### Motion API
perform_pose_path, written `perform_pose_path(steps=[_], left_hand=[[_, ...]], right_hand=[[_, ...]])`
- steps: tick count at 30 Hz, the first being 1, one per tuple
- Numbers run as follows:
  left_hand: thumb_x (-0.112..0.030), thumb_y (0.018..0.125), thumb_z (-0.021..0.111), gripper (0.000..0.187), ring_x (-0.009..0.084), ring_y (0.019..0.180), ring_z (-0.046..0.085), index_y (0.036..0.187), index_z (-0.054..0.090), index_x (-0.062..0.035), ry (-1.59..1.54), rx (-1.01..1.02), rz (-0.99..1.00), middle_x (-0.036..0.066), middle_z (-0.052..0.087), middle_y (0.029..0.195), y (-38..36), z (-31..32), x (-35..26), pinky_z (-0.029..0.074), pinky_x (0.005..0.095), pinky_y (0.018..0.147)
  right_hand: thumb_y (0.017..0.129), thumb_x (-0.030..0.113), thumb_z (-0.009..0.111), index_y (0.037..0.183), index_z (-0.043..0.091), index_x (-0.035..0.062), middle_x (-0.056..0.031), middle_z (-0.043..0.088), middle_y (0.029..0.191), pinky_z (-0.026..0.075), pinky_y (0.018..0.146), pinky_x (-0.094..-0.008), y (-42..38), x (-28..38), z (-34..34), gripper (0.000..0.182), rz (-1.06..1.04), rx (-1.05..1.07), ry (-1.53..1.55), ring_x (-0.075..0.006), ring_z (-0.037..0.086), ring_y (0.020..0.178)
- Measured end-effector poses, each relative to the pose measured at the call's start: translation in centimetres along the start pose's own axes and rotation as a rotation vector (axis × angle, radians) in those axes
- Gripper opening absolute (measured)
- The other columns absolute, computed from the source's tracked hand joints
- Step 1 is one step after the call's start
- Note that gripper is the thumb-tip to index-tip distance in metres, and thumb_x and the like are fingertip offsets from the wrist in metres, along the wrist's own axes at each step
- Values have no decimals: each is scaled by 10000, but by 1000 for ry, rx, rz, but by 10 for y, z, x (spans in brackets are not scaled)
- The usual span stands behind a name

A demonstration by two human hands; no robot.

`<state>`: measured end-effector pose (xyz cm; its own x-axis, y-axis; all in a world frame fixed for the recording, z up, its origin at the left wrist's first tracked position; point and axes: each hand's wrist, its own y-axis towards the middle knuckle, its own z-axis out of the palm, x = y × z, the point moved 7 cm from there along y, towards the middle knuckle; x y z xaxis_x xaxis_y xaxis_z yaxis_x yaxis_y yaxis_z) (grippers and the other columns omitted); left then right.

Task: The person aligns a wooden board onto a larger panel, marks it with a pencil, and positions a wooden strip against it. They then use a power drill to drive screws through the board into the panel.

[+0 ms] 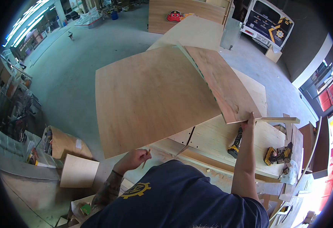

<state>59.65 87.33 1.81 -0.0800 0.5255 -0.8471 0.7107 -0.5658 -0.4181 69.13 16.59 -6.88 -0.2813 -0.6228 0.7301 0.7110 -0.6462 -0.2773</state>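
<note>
My left hand (134,159) is closed around a thin orange-yellow pencil (146,159), just off the near edge of a large plywood sheet (151,98). With my right hand (249,121) I grip the near end of a narrower plywood panel (223,81). This panel lies tilted along the right side of the large sheet, and a pale strip with dark green marks (197,66) shows along their meeting edge. Beneath them is a pale wooden worktop (216,142). A black and yellow power tool (235,143) lies on it beside my right forearm, partly hidden.
A yellow cordless drill (278,154) sits on the worktop's right side. Another board (197,32) lies beyond the sheet. A wooden counter (193,13) and a van (267,24) stand farther back. At lower left are a small board (79,171) and a brown-wrapped bundle (69,142).
</note>
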Motion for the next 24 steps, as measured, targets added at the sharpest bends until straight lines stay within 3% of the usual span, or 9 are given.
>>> perform_pose_path(steps=[2,3,5,7,8,15,19,22,24], left_hand=[[-268,1015,659,238,333,909,695,1075,725,-48,503,-71,145,207,720,1049,-5,14,15,534,425,800],[-268,1015,659,238,333,909,695,1075,725,-48,505,-71,132,207,720,1049,0,32,46,534,425,800],[-246,974,671,209,395,938,685,994,713,-43,565,71,-112,219,710,1079,10,71,125,535,434,787],[-212,970,648,206,377,996,701,1071,694,-38,353,102,-135,208,715,1144,-3,100,112,546,428,815],[-212,968,642,283,348,1089,701,1196,687,-49,117,-49,20,208,721,1189,-1,119,176,546,409,878],[-217,969,656,369,296,1143,695,1296,667,-47,-35,80,-314,184,727,1237,-3,141,134,528,384,947],[-217,971,667,409,284,1166,685,1342,650,-44,-103,265,-159,164,730,1254,-3,131,117,509,378,1000],[-183,977,656,392,300,1151,687,1344,646,-44,116,407,-55,167,729,1255,6,130,121,510,389,1011],[-202,981,656,351,308,1130,691,1304,683,-66,19,499,-201,158,732,1241,12,138,146,514,392,998]], right_hand=[[1052,384,590,1422,496,22,-195,605,1389,532,1068,-536,-12,-4,4,526,56,-96,-79,-364,631,1241],[1052,378,591,1405,508,23,-194,622,1367,547,1048,-529,-18,-7,0,507,101,-193,-167,-363,647,1215],[1044,371,607,1393,519,34,-190,644,1331,562,1021,-525,-1,-8,-16,493,130,-149,-185,-363,661,1189],[1037,365,624,1380,529,46,-186,665,1295,577,993,-520,2,-17,-31,479,165,-120,-198,-364,675,1162],[1027,358,641,1377,538,62,-181,681,1259,585,975,-518,-2,-14,-29,469,228,-81,-199,-366,685,1138],[1012,358,665,1435,457,76,-170,637,1298,614,887,-511,-34,5,-17,549,272,20,-155,-350,663,1157],[1010,299,683,1432,459,92,-172,619,1326,606,927,-517,-37,2,-20,521,217,-25,-106,-355,639,1195],[997,267,718,1450,446,75,-175,615,1357,579,1006,-496,-40,-1,-15,562,214,-8,-127,-340,645,1206],[996,280,723,1436,472,70,-169,628,1352,574,1018,-485,-57,-1,3,549,137,1,-116,-329,650,1207]])
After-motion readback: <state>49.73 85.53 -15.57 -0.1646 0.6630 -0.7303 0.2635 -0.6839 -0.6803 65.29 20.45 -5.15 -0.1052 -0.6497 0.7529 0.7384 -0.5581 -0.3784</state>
